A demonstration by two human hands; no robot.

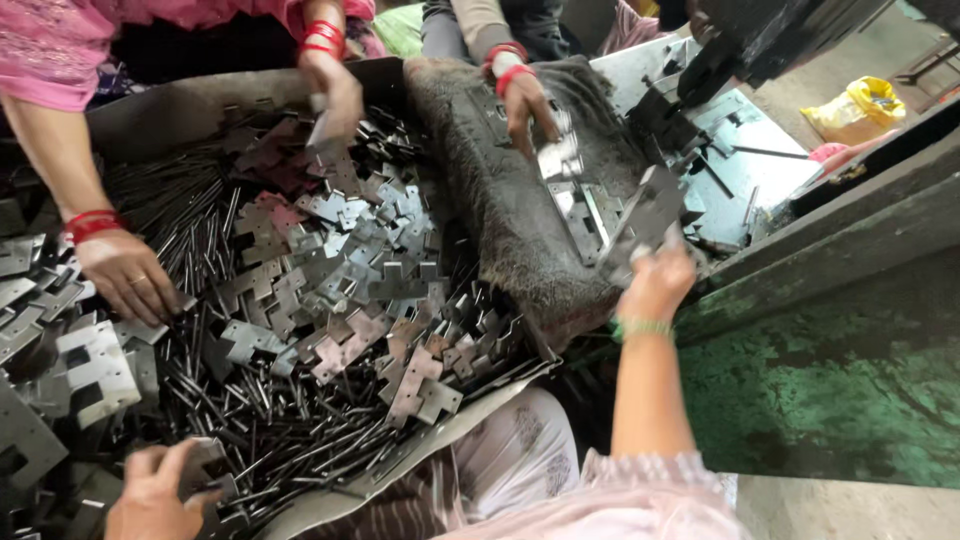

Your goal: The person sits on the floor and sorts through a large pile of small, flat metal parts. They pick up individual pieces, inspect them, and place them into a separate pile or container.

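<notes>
My right hand (655,283), a green band at its wrist, holds a flat grey metal hinge plate (643,212) raised over a dark worn cloth pad (500,210). Several similar plates lie on the pad. At the bottom left, my left hand (150,492) curls its thumb and fingers round a small dark metal plate (212,468) on the heap. The heap (340,290) is a mass of notched hinge plates mixed with thin dark metal pins (270,420).
Other people's hands with red bangles work in the heap: one at the left (125,275), one at the top (335,90), one on the pad (527,103). A dark machine part (760,40) hangs at the top right. A green stained ledge (830,380) runs along the right.
</notes>
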